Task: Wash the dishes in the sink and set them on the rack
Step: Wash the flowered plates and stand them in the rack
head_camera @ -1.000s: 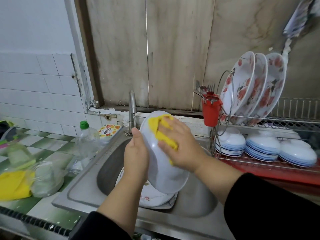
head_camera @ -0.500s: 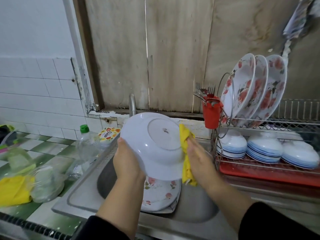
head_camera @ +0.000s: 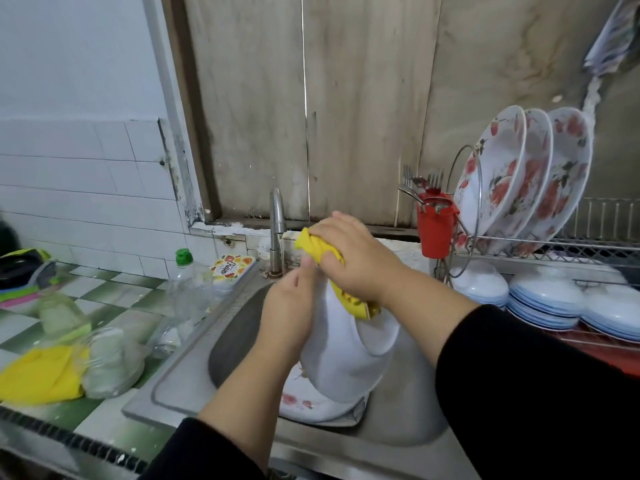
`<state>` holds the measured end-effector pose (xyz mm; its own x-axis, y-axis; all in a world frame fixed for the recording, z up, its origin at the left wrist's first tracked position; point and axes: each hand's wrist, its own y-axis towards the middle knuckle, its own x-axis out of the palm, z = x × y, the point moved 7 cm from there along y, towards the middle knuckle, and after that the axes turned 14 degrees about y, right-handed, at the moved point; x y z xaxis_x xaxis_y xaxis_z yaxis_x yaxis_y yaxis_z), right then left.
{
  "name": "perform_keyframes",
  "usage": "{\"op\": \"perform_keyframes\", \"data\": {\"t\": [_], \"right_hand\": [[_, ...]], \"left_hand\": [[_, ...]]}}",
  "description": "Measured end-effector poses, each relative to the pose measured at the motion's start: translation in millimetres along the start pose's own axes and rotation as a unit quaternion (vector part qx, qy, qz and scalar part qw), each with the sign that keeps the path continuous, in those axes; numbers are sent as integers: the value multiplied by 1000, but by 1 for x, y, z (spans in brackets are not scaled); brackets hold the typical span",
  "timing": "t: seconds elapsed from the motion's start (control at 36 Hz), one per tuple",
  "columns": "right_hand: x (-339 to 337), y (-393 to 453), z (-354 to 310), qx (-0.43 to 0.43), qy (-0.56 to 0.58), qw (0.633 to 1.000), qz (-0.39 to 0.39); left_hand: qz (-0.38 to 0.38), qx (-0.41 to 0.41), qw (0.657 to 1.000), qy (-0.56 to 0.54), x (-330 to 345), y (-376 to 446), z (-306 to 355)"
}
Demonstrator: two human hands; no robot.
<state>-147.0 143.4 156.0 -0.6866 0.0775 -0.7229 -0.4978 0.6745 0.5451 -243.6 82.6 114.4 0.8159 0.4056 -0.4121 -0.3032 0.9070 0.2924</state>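
Over the steel sink (head_camera: 194, 368) my left hand (head_camera: 287, 313) grips the rim of a white plate (head_camera: 339, 358), held nearly on edge with its back toward me. My right hand (head_camera: 360, 258) grips a yellow cloth (head_camera: 315, 245) and presses it over the plate's upper edge. Below, floral plates (head_camera: 304, 403) lie in the basin. A thin stream runs from the faucet (head_camera: 277, 216) just left of the cloth. The wire rack (head_camera: 554, 247) at right holds three upright floral plates (head_camera: 519, 178) on top.
White bowls (head_camera: 543, 296) sit upside down on the rack's lower shelf, and a red cutlery holder (head_camera: 434, 225) hangs at its left end. On the tiled counter at left stand a clear bottle (head_camera: 188, 299), a soap box (head_camera: 232, 268), glass jars (head_camera: 110, 358) and another yellow cloth (head_camera: 41, 379).
The plate has turned from facing me to nearly edge-on and dropped lower. My right hand has moved with the cloth from the plate's right side up onto its top edge.
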Motion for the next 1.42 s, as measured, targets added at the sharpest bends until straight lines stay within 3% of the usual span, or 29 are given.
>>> {"op": "perform_keyframes", "data": {"t": [0.11,0.19,0.31,0.44,0.53,0.75,0.81,0.86,0.92,1.03,1.11,1.17,1.25,1.31,1.42], "right_hand": [[-18,11,30,106,85,990,34],[-34,5,64,236,225,941,89],[-30,-28,105,357,322,864,150],[-11,-64,118,420,461,756,198],[5,-82,122,464,527,685,194],[70,-121,101,495,632,554,220],[82,-131,91,496,659,521,220],[70,-137,96,499,653,517,239],[43,-139,108,500,615,550,264],[-1,-140,126,477,553,614,299],[1,-140,125,473,572,595,311],[22,-143,121,493,576,574,308],[65,-146,96,508,627,530,262],[73,-151,90,509,644,509,260],[24,-162,106,489,605,548,306]], "left_hand": [[-29,4,999,26,-8,8,-4],[-27,-14,999,-34,-15,10,-9],[4,-30,996,-87,-25,12,-11],[5,-54,993,-109,-21,9,-17],[50,-70,987,-135,-24,6,-17],[192,-120,959,-172,1,-25,-17],[171,-138,954,-204,15,-40,-20],[75,-146,944,-286,28,-42,-23],[-23,-153,923,-353,29,-29,-22],[-110,-181,921,-327,12,6,-21],[-33,-213,951,-222,1,14,-22],[47,-179,970,-155,-1,5,-14],[125,-165,968,-143,15,-37,-5],[116,-166,958,-203,27,-61,-4],[-18,-182,926,-331,31,-50,-5]]}}
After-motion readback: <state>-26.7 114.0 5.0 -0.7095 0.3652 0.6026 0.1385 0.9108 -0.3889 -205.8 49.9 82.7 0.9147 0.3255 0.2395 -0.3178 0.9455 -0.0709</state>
